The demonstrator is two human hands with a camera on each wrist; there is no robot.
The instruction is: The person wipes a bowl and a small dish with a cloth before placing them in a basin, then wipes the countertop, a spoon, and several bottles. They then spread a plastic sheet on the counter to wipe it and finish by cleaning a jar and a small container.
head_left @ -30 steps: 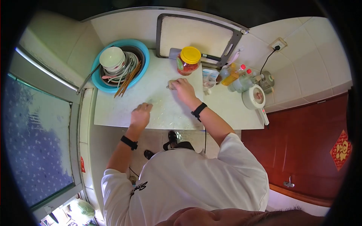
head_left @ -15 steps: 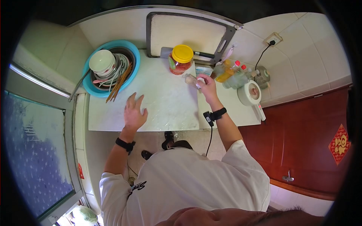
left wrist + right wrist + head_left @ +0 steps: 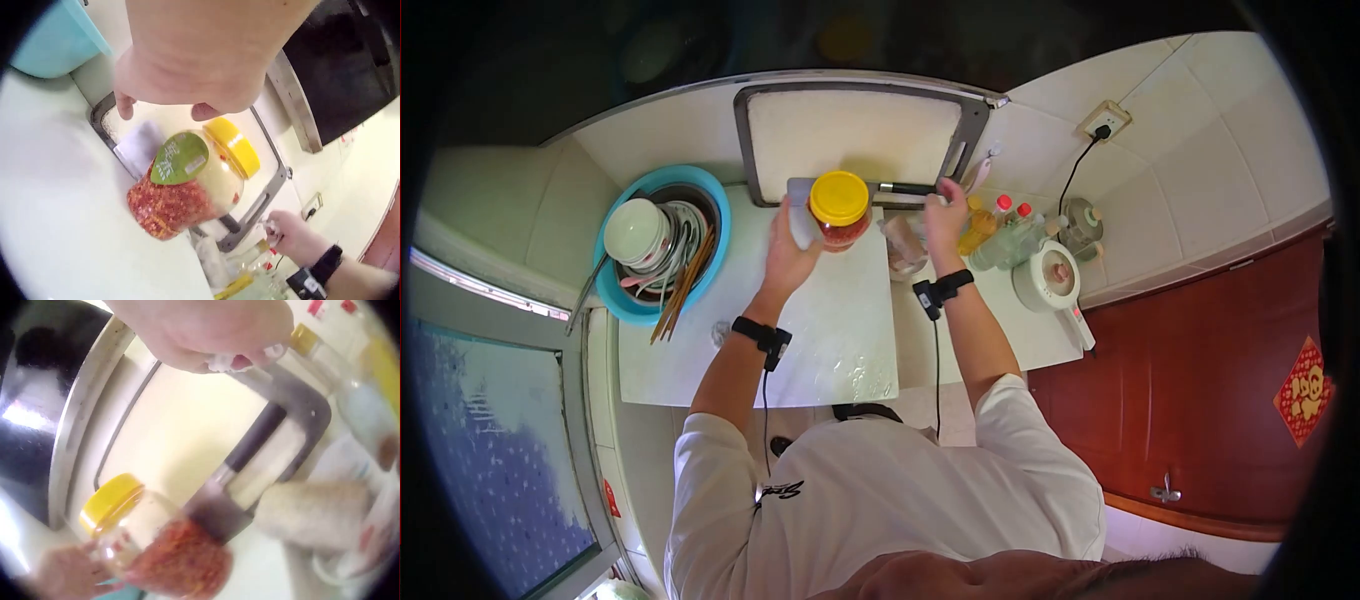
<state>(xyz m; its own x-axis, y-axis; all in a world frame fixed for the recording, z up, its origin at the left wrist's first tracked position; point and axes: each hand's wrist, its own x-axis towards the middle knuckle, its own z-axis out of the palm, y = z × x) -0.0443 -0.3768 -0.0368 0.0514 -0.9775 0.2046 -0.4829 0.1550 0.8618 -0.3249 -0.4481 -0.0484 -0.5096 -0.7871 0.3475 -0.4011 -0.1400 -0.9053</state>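
Observation:
My left hand [image 3: 792, 255] reaches up beside a clear plastic jar [image 3: 837, 234] with a yellow lid, fingers extended along its left side. Coarse red chili fills the jar's lower part, and a green label [image 3: 181, 159] shows in the left wrist view. My right hand [image 3: 946, 225] pinches a small ragged white piece [image 3: 224, 362]; its kind cannot be told. That hand is near the end of a cleaver's black handle [image 3: 908, 188]. The cleaver's blade [image 3: 798, 192] is partly hidden behind the jar. A pale speckled cylinder [image 3: 315, 515] lies right of the jar.
A framed cutting board [image 3: 855, 130] leans on the back wall. At the left, a blue basin [image 3: 607, 285] holds bowls and chopsticks. Bottles [image 3: 1025, 240] and a white lidded pot [image 3: 1040, 278] stand at the right. A small clear object [image 3: 720, 333] lies near my left wrist.
My left hand has moved forward from the table's front to the jar. My right hand, which held a clear cylinder half a second ago, has gone forward and right and now pinches the small white piece.

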